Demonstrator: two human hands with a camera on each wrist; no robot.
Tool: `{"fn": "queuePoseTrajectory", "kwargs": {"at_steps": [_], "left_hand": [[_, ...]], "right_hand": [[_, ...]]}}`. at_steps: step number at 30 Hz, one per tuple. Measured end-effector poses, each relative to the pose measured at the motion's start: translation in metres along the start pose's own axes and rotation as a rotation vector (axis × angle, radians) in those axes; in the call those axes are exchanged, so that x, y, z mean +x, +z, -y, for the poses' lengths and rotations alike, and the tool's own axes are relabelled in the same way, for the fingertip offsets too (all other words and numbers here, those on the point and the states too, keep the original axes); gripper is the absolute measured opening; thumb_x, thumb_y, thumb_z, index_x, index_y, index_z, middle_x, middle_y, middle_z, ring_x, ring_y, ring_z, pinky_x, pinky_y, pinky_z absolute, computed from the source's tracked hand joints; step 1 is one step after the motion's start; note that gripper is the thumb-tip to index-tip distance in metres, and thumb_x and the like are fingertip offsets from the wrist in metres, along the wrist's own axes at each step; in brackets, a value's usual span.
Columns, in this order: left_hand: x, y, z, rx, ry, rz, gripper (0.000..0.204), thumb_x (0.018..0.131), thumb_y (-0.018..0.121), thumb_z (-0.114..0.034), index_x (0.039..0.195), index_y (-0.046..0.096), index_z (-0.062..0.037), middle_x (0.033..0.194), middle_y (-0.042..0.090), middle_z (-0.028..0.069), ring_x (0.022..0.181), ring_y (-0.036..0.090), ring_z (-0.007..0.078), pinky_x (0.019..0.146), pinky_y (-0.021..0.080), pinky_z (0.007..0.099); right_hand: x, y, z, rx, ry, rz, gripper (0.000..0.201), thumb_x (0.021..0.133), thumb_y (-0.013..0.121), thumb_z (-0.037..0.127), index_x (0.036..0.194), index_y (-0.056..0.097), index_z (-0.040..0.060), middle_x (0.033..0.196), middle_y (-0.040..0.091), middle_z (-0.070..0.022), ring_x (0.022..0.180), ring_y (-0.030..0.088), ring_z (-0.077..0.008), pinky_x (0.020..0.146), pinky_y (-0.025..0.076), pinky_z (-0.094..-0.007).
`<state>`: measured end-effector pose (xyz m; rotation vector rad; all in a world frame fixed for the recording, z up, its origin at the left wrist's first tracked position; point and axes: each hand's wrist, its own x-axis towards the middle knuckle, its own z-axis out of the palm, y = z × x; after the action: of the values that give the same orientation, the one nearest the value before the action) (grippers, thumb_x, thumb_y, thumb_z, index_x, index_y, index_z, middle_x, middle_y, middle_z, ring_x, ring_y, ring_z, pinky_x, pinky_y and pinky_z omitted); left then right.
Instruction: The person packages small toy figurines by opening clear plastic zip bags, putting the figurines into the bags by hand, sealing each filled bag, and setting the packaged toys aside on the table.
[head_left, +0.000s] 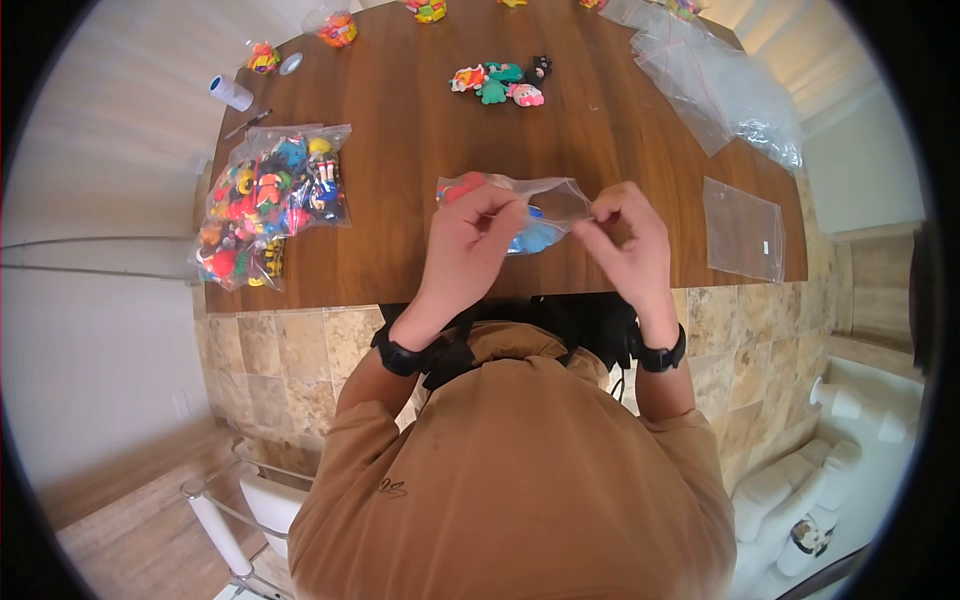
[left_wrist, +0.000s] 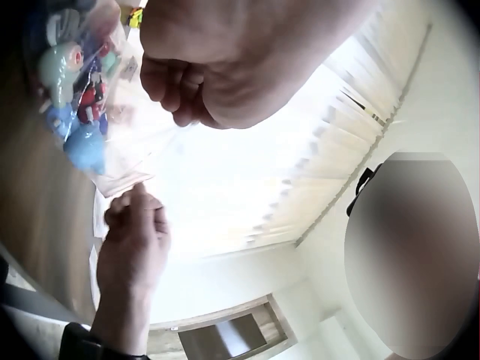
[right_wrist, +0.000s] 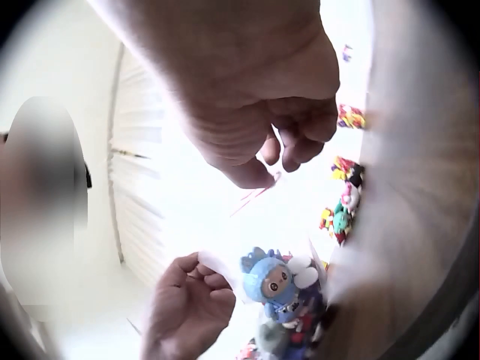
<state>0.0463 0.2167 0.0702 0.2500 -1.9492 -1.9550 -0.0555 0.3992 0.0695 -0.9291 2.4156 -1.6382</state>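
Observation:
A clear zip bag [head_left: 556, 187] with small toy figures in it lies at the table's front edge, between both hands. My left hand [head_left: 468, 238] pinches the left side of the bag's mouth between thumb and fingers. At the mouth's right corner, my right hand [head_left: 636, 243] pinches the plastic. A light blue figure [head_left: 538, 236] shows through the bag below the fingers. Seen from the right wrist, this blue hooded figure [right_wrist: 271, 283] has a brown face. More figures [left_wrist: 66, 75] in pale green, red and blue press against the plastic in the left wrist view.
A fuller bag of figures [head_left: 270, 205] lies on the left. Several loose figures [head_left: 500, 80] cluster toward the back. An unfilled clear bag [head_left: 745, 228] lies to the right, with a pile of clear bags [head_left: 715, 85] behind. A white roll [head_left: 231, 93] and candy-coloured bundles [head_left: 338, 30] line the far left.

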Motion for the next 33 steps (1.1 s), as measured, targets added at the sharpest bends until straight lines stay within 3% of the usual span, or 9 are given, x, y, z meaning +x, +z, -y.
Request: {"fn": "queuePoseTrajectory", "kwargs": {"at_steps": [1, 6, 9, 13, 20, 22, 25, 31, 33], "left_hand": [[-0.001, 0.002, 0.005, 0.026, -0.021, 0.056, 0.010, 0.096, 0.060, -0.006, 0.096, 0.065, 0.0026, 0.086, 0.061, 0.0013, 0.077, 0.056, 0.0053, 0.069, 0.045, 0.0211], [0.006, -0.010, 0.015, 0.156, 0.110, 0.042, 0.014, 0.095, 0.062, -0.009, 0.102, 0.066, 0.0023, 0.096, 0.063, 0.0041, 0.081, 0.059, 0.0104, 0.072, 0.047, 0.0227], [0.004, -0.045, 0.030, 0.079, -0.014, -0.141, 0.024, 0.093, 0.064, -0.008, 0.115, 0.062, 0.0030, 0.103, 0.064, 0.0076, 0.094, 0.062, 0.0136, 0.081, 0.050, 0.0252], [-0.009, -0.065, 0.066, 0.172, -0.156, -0.179, 0.049, 0.091, 0.069, -0.011, 0.131, 0.047, 0.0076, 0.116, 0.060, 0.0117, 0.098, 0.062, 0.0156, 0.088, 0.051, 0.0281], [-0.002, -0.062, 0.055, -0.449, -0.275, -0.266, 0.045, 0.099, 0.059, -0.014, 0.139, 0.045, 0.0007, 0.123, 0.061, 0.0095, 0.101, 0.063, 0.0155, 0.091, 0.052, 0.0303], [0.007, -0.055, 0.021, -0.836, -0.444, -0.089, 0.040, 0.105, 0.046, -0.027, 0.137, 0.048, -0.0035, 0.126, 0.063, 0.0070, 0.107, 0.065, 0.0162, 0.090, 0.054, 0.0331], [0.045, -0.050, 0.007, -0.789, -0.336, -0.034, 0.043, 0.107, 0.037, -0.035, 0.135, 0.049, -0.0050, 0.127, 0.063, 0.0056, 0.111, 0.065, 0.0181, 0.090, 0.055, 0.0352], [0.162, -0.042, 0.013, -0.156, -0.112, -0.044, 0.038, 0.104, 0.047, -0.035, 0.118, 0.062, -0.0028, 0.102, 0.068, 0.0016, 0.092, 0.065, 0.0143, 0.083, 0.052, 0.0300], [0.189, -0.032, 0.005, 0.025, 0.012, -0.034, 0.036, 0.104, 0.048, -0.033, 0.111, 0.065, -0.0018, 0.096, 0.068, 0.0005, 0.085, 0.065, 0.0136, 0.078, 0.051, 0.0296]], "right_hand": [[-0.003, -0.002, 0.009, 0.011, -0.186, 0.056, 0.024, 0.080, 0.078, 0.019, 0.088, 0.063, 0.0022, 0.085, 0.061, -0.0087, 0.074, 0.060, -0.0212, 0.067, 0.049, -0.0333], [0.002, 0.011, -0.004, -0.219, -0.023, 0.326, 0.026, 0.083, 0.076, 0.021, 0.098, 0.065, 0.0025, 0.092, 0.061, -0.0106, 0.086, 0.062, -0.0258, 0.077, 0.050, -0.0313], [0.003, 0.022, -0.035, -0.002, -0.092, 0.291, 0.023, 0.092, 0.069, 0.022, 0.102, 0.065, 0.0019, 0.101, 0.065, -0.0081, 0.092, 0.062, -0.0215, 0.080, 0.049, -0.0303], [0.009, 0.034, -0.045, 0.648, 0.228, 0.408, 0.025, 0.101, 0.057, 0.021, 0.108, 0.067, -0.0005, 0.126, 0.064, -0.0060, 0.105, 0.057, -0.0117, 0.088, 0.048, -0.0294], [0.043, 0.033, -0.008, 1.161, 0.222, 0.413, 0.031, 0.101, 0.056, 0.021, 0.119, 0.063, -0.0034, 0.138, 0.057, -0.0124, 0.119, 0.057, -0.0191, 0.100, 0.044, -0.0343], [0.051, 0.036, -0.001, 1.102, 0.113, 0.352, 0.028, 0.101, 0.057, 0.021, 0.113, 0.065, -0.0034, 0.139, 0.057, -0.0132, 0.122, 0.054, -0.0197, 0.103, 0.042, -0.0357], [0.082, 0.028, -0.034, 0.858, -0.102, 0.482, 0.026, 0.100, 0.058, 0.020, 0.112, 0.067, -0.0023, 0.139, 0.056, -0.0131, 0.123, 0.054, -0.0192, 0.103, 0.041, -0.0354], [0.140, 0.018, -0.052, 0.733, -0.043, 0.284, 0.016, 0.096, 0.061, 0.011, 0.105, 0.069, 0.0010, 0.136, 0.059, -0.0122, 0.119, 0.055, -0.0158, 0.103, 0.040, -0.0326], [0.143, 0.018, -0.060, 0.929, 0.208, 0.104, 0.012, 0.095, 0.062, 0.011, 0.098, 0.069, 0.0028, 0.131, 0.062, -0.0111, 0.117, 0.057, -0.0161, 0.102, 0.041, -0.0324]]}}
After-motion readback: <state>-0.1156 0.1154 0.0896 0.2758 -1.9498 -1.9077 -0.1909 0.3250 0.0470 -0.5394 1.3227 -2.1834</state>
